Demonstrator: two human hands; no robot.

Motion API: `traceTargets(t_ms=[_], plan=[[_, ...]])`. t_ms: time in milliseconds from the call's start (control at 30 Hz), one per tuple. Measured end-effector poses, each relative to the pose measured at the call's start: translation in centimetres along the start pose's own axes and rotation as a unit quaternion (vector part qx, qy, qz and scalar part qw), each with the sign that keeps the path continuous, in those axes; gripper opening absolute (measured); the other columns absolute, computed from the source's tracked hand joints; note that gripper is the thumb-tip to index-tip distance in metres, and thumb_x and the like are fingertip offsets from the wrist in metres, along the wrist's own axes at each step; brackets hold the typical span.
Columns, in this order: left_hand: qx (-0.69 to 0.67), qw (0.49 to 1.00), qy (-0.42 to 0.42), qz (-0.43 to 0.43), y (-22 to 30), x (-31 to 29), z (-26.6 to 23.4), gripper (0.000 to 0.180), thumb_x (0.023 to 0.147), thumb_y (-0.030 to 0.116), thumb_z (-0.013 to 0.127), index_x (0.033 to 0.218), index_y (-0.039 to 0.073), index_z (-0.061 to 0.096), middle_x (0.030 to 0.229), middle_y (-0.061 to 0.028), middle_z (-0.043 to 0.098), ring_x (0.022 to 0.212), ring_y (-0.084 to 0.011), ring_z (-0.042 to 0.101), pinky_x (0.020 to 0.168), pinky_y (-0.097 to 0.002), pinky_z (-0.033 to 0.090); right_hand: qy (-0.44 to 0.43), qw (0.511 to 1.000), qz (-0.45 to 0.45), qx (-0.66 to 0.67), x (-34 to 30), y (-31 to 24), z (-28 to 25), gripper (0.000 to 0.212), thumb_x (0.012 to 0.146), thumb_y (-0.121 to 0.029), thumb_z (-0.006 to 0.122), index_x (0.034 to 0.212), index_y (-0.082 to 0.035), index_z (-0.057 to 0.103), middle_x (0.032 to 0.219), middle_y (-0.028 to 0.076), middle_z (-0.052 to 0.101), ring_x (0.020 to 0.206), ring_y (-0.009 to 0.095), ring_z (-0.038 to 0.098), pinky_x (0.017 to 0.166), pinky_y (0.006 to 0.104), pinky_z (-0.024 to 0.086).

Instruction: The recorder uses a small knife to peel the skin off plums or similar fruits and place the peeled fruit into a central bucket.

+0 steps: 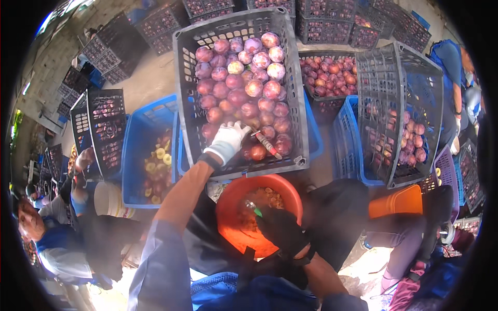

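Observation:
My left hand [228, 142], in a white glove, reaches into a grey plastic crate of plums [251, 88]. Its fingers are spread over the plums at the crate's near side, and I see nothing held in them. Just right of the fingertips, a slim red-and-grey tool [266, 143] lies on the fruit. A black glove covers my right hand [282, 229], which is closed on a small tool with a green end [258, 212] and a shiny part. This hand hangs over an orange bucket [226, 194], inside which lie small orange-brown pieces.
To the left, a blue bin [136, 155] holds halved, pale-fleshed fruit. A tilted grey crate [378, 67] with plums rests on another blue bin [343, 135] at right. An orange container [397, 203] stands nearby. Other people sit on both sides; stacked crates [324, 20] line the back.

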State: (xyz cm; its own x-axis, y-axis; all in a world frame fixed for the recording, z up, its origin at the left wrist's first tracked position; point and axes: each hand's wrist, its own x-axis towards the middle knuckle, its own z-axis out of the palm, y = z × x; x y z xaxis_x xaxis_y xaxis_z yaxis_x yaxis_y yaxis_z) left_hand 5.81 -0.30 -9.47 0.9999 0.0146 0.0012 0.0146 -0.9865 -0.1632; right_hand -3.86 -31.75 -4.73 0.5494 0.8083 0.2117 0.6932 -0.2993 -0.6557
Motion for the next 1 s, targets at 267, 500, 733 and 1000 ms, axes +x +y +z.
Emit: traceTargets(t_ms=[267, 500, 733, 1000], plan=[[-0.696, 0.716, -0.004, -0.055, -0.7, -2.9, -6.2, 0.041, 0.097, 0.025, 0.066, 0.134, 0.010, 0.056, 0.119, -0.0108, 0.065, 0.105, -0.0244, 0.062, 0.086, -0.0391, 0.053, 0.068, 0.983, 0.052, 0.162, 1.6, 0.0, -0.5, 0.016, 0.094, -0.015, 0.066, 0.103, -0.003, 0.065, 0.078, 0.015, 0.066, 0.069, 0.031, 0.068, 0.059, 0.0416, 0.052], [-0.966, 0.254, 0.050, -0.002, 5.1, -9.2, -12.0, 0.048, 0.105, 0.043, 0.053, 0.128, 0.001, 0.060, 0.108, -0.0138, 0.071, 0.083, -0.0256, 0.072, 0.060, -0.0345, 0.058, 0.053, 0.929, 0.145, 0.335, 3.6, -3.0, -5.0, 0.016, 0.097, -0.007, 0.066, 0.110, 0.003, 0.063, 0.084, 0.017, 0.066, 0.074, 0.036, 0.063, 0.073, 0.0403, 0.051], [-0.975, 0.203, 0.091, -0.029, 7.8, -13.4, -11.9, 0.046, 0.106, 0.039, 0.046, 0.120, -0.001, 0.063, 0.097, -0.0199, 0.070, 0.063, -0.0209, 0.067, 0.041, -0.0263, 0.049, 0.060, 0.998, -0.018, -0.023, 5.8, -6.8, -7.0, 0.029, 0.091, -0.012, 0.071, 0.114, 0.000, 0.058, 0.093, 0.016, 0.064, 0.089, 0.035, 0.066, 0.076, 0.0416, 0.053], [-0.977, 0.187, 0.087, -0.046, 8.2, -15.3, -12.0, 0.049, 0.105, 0.041, 0.044, 0.115, -0.003, 0.064, 0.091, -0.0179, 0.069, 0.061, -0.0176, 0.065, 0.038, -0.0227, 0.045, 0.025, 0.886, -0.069, -0.458, 5.8, -9.6, -5.5, 0.020, 0.094, -0.026, 0.065, 0.093, -0.011, 0.052, 0.074, 0.001, 0.055, 0.066, 0.015, 0.061, 0.054, 0.0321, 0.048]])
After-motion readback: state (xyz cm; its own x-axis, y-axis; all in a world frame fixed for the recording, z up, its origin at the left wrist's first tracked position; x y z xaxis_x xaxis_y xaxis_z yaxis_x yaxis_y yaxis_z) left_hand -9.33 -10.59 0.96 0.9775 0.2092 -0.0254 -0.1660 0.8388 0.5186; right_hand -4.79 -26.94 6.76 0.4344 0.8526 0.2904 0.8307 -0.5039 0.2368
